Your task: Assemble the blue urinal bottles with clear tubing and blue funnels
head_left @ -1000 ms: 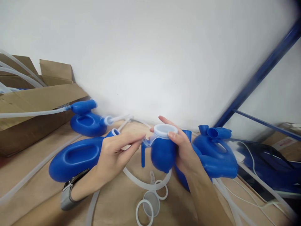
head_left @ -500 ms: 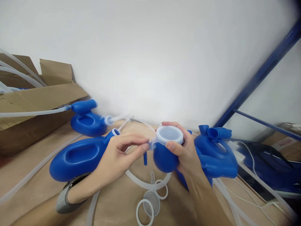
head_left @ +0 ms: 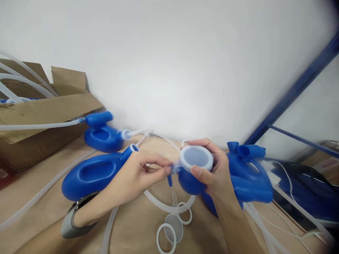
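Along the table's (head_left: 127, 236) left side, a cardboard box (head_left: 58, 111) stands near two blue bottles (head_left: 79, 185); next, the left hand (head_left: 134, 176) pinches a translucent tab (head_left: 177, 167) between thumb and fingers. Beside that tab, the right hand (head_left: 218, 173) grips a white-rimmed blue cup (head_left: 188, 182), with another blue bottle (head_left: 253, 190) further right.

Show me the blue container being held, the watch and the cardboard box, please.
Blue container (head_left: 188, 182): head view, on its rounded blue body.
Watch (head_left: 69, 225): head view, on its grey band.
Cardboard box (head_left: 53, 110): head view, on the side facing the camera.
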{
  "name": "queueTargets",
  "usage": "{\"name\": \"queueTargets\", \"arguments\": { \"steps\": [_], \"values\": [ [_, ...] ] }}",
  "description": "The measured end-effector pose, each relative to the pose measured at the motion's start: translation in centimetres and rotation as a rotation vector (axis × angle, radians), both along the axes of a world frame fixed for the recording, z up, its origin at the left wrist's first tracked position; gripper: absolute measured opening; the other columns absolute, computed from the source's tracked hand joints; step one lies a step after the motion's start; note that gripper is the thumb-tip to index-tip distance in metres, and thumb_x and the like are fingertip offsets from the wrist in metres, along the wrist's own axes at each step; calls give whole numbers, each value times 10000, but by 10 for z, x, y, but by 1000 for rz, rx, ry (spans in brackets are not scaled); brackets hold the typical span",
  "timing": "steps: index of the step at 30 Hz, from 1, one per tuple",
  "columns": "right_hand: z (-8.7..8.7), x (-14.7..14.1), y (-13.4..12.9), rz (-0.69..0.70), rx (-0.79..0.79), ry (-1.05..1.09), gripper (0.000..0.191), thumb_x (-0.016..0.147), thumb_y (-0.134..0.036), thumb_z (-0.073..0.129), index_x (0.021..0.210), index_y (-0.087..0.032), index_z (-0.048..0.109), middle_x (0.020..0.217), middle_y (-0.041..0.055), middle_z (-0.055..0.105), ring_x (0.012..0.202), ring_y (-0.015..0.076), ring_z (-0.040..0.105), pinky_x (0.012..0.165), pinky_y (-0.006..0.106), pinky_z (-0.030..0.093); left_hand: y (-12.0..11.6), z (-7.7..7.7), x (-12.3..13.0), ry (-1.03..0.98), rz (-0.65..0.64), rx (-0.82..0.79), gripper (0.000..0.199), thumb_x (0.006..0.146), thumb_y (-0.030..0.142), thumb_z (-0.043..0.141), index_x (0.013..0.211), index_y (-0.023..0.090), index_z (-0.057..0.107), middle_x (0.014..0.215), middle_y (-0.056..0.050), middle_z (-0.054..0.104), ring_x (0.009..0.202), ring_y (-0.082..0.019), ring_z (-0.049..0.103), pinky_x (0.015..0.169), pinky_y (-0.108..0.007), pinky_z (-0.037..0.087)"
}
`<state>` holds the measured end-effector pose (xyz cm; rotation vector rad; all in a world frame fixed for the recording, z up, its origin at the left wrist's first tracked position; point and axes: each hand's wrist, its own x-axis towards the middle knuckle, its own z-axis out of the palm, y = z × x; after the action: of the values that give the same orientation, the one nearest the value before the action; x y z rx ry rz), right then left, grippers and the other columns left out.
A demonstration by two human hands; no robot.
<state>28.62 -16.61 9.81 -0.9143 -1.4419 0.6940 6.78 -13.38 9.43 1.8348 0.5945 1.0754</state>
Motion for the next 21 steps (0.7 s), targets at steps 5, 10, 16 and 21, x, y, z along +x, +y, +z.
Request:
{"name": "queueTargets", "arguments": {
  "steps": [5, 10, 16, 21],
  "values": [
    [0, -1, 1, -31, 25, 26, 490, 691, -471, 894, 1063, -234, 678, 909, 29, 778, 732, 203, 721, 620, 281, 569, -1, -2, 3, 14, -5, -10, 155, 951, 324, 742, 952, 214, 850, 953, -28, 831, 880, -175, 783, 745, -177, 631],
    [-1, -3, 5, -104, 56, 37, 450, 693, -444, 883, 1040, -244, 679, 832, -1, 741, 679, 175, 661, 601, 269, 540, 5, -7, 6, 3, 60, 0, 207, 945, 382, 751, 1048, 235, 854, 1037, -55, 829, 947, -221, 782, 841, -281, 652],
    [0, -4, 11, -213, -29, -142, 479, 749, -474, 840, 1133, -243, 669, 837, -13, 710, 726, 192, 659, 680, 304, 553, 18, -3, 1, 46, 160, 177, 196, 957, 360, 706, 987, 231, 850, 1143, -76, 809, 1042, -250, 761, 876, -341, 642],
    [-24, 7, 40, -295, -73, -493, 549, 833, -531, 781, 1264, -221, 641, 1144, 61, 727, 1026, 263, 687, 963, 410, 527, 24, 12, -20, 218, 271, 323, 266, 956, 449, 698, 1018, 231, 835, 1109, -68, 813, 1036, -247, 754, 869, -309, 606]
  ]
}}
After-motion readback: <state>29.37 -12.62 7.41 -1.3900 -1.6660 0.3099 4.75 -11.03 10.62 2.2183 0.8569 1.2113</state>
